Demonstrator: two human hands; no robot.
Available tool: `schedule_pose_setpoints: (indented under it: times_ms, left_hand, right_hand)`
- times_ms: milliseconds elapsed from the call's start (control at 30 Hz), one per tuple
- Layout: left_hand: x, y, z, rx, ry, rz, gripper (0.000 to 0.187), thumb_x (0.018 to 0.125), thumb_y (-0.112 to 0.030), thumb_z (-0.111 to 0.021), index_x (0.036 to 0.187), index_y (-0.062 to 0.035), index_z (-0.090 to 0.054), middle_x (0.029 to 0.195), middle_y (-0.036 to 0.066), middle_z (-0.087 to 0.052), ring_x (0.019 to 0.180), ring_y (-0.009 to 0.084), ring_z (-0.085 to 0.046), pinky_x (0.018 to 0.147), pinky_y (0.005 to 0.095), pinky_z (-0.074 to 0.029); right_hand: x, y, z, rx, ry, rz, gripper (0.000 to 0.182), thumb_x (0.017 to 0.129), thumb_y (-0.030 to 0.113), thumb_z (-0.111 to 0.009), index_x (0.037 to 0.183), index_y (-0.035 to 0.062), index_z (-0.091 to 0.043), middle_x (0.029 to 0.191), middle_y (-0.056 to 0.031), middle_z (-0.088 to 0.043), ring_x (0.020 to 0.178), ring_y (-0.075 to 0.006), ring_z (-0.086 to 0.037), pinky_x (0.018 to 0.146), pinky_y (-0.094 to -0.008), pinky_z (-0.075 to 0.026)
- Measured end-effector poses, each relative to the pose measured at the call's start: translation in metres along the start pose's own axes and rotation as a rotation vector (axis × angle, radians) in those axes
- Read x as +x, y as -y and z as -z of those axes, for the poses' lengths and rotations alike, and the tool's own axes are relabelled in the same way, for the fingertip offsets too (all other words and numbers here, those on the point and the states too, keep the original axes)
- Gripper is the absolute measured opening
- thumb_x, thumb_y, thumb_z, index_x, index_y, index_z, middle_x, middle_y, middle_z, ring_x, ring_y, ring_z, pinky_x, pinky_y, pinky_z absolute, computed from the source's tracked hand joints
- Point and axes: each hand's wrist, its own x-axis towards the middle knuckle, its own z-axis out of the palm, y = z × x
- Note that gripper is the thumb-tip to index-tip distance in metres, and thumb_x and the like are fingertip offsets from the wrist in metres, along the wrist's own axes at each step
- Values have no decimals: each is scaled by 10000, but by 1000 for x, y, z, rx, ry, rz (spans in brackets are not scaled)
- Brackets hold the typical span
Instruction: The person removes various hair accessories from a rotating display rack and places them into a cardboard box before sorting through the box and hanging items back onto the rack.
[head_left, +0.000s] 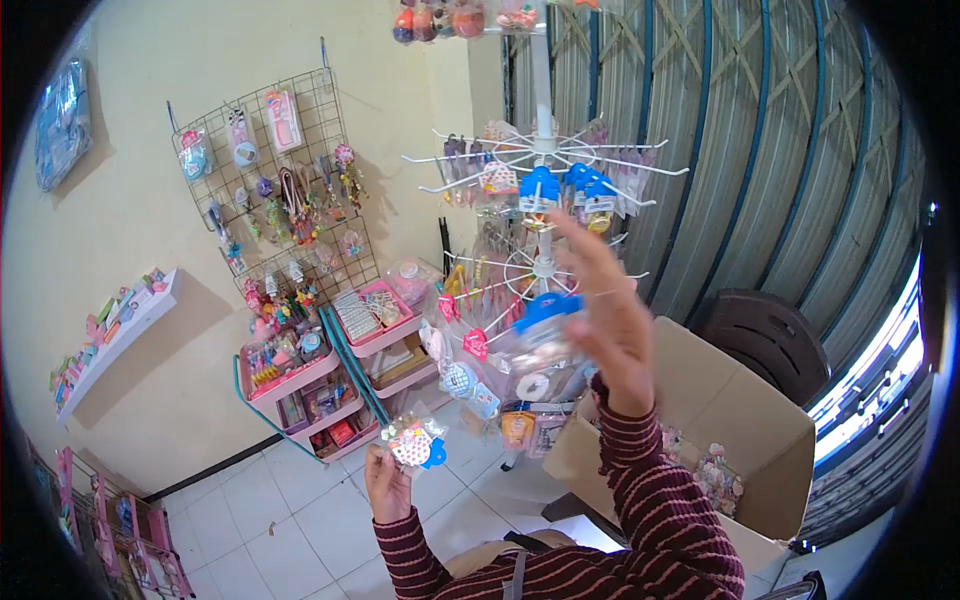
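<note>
My left hand (386, 484), low at the centre-left, pinches a small clear plastic packet (412, 444) with a white, colour-dotted piece and a blue part. In front of the white wire display rack (543, 145), my right hand (615, 320) is raised and blurred. Its fingers stretch up toward the hooks, with the thumb well apart. A blue-topped packet (548, 312), also smeared, sits beside that thumb and overlaps the rack's lower tier. Similar blue-topped packets (540, 190) hang from the upper tier, just above my fingertips.
An open cardboard box (770, 470) at right holds wrapped flowery items. Pink tiered trolleys (290, 385) full of trinkets stand on the left under a wire grid (265, 140) of accessories. A white wall shelf (120, 340) is farther left; a folding metal shutter (740, 130) stands behind the rack.
</note>
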Motion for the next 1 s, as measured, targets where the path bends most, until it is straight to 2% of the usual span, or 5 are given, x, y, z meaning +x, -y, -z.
schedule_pose_setpoints:
  times_ms: [133, 400, 567, 800, 1000]
  left_hand:
    - [0, -4, -10, 21, -141, 2, 51, 811, -37, -414, 830, -51, -369, 850, 71, -498, 805, 150, -529, 718, 302, -472]
    - [4, -6, 11, 14, -82, -28, 51, 814, -62, -417, 845, -44, -381, 932, 91, -487, 876, 176, -512, 758, 320, -458]
    - [9, -2, 11, 20, -48, 5, 60, 816, -74, -419, 854, -39, -389, 1006, 108, -476, 933, 192, -497, 778, 321, -448]
    - [16, 11, 6, -10, 9, 43, 54, 815, -74, -427, 843, -40, -394, 969, 94, -489, 901, 172, -505, 763, 305, -450]
    - [16, 13, -4, 4, -14, 105, 58, 809, -58, -434, 834, -52, -382, 897, 71, -492, 828, 150, -516, 709, 288, -465]
  right_hand:
    - [14, -36, -18, -81, 221, -69, 162, 743, 141, -537, 749, 12, -437, 1247, -206, -295, 1195, -310, -218, 952, -383, -182]
    - [13, -68, 11, -98, -210, -227, 177, 769, 88, -489, 920, -4, -475, 1281, -163, -254, 1210, -251, -196, 963, -348, -163]
    - [9, -62, 60, 345, -460, -209, 405, 797, 103, -436, 1156, -65, -348, 1247, -138, -313, 1035, -187, -418, 860, -292, -343]
    - [-6, -27, 75, -61, -682, 49, 447, 817, 243, -398, 1135, -66, -341, 1228, -205, -308, 1122, -266, -346, 904, -371, -297]
    - [-10, -39, 75, 128, -472, -152, 387, 798, 180, -449, 1087, -70, -385, 1133, -213, -415, 1033, -249, -434, 870, -326, -337]
